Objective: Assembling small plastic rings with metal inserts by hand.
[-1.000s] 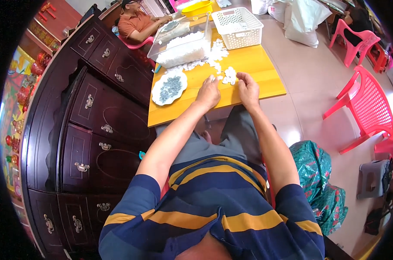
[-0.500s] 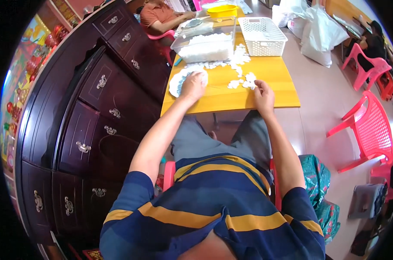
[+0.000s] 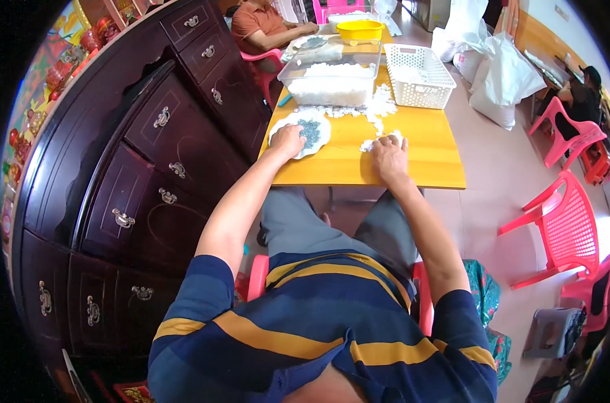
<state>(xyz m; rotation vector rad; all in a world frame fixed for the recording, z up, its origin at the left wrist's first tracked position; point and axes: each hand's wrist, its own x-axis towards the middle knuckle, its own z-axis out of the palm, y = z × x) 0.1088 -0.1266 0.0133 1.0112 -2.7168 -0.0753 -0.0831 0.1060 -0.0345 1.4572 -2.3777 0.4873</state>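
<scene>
My left hand (image 3: 288, 140) rests over the left side of a white scalloped plate (image 3: 324, 136), its fingers bent and pressed together at a heap of small grey-green bits (image 3: 310, 133). Whatever is between those fingertips is too small to make out. To the right, my right hand (image 3: 390, 160) lies palm down on the yellow wooden table (image 3: 432, 158). Its fingers are slightly apart over a small group of white pieces (image 3: 367, 145), partly covering them. More loose white pieces (image 3: 383, 102) are scattered farther back, beside a clear plastic bin (image 3: 328, 79) filled with similar pieces.
A white perforated basket (image 3: 422, 94) stands at the back right, with a yellow basin (image 3: 359, 29) beyond the bin. Dark wooden drawers (image 3: 147, 141) line the left. A person in an orange shirt (image 3: 256, 28) sits at the far left. Pink chairs (image 3: 563, 218) and white sacks (image 3: 503, 80) stand right.
My right hand has moved left and turned palm down onto the white pieces. My left hand has shifted to the plate's left side, uncovering the grey-green bits. The view has shifted slightly.
</scene>
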